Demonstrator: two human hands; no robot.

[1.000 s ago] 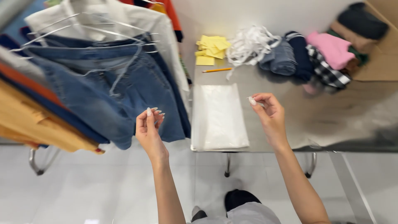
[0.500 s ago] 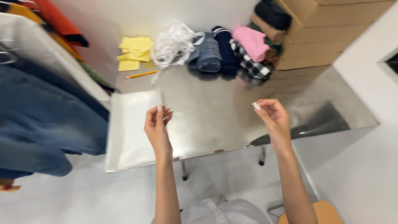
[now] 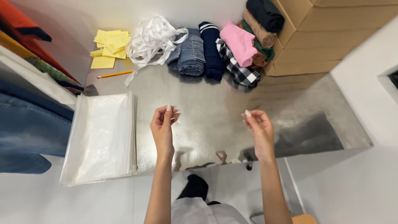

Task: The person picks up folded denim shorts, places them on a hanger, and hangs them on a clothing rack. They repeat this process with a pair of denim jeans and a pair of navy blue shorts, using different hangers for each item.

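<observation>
A small white piece is pinched by the left hand and the right hand alike. Both are held above the shiny metal tabletop, with glossy stacked plastic bags beside the left.

yellow notes | pencil | rolled clothes | cardboard boxes

Bright, even light from overhead. Soft glare and dim reflections across the steel counter. Sharp throughout, with wide-angle bending near the edges.

Head camera looks down on table
</observation>
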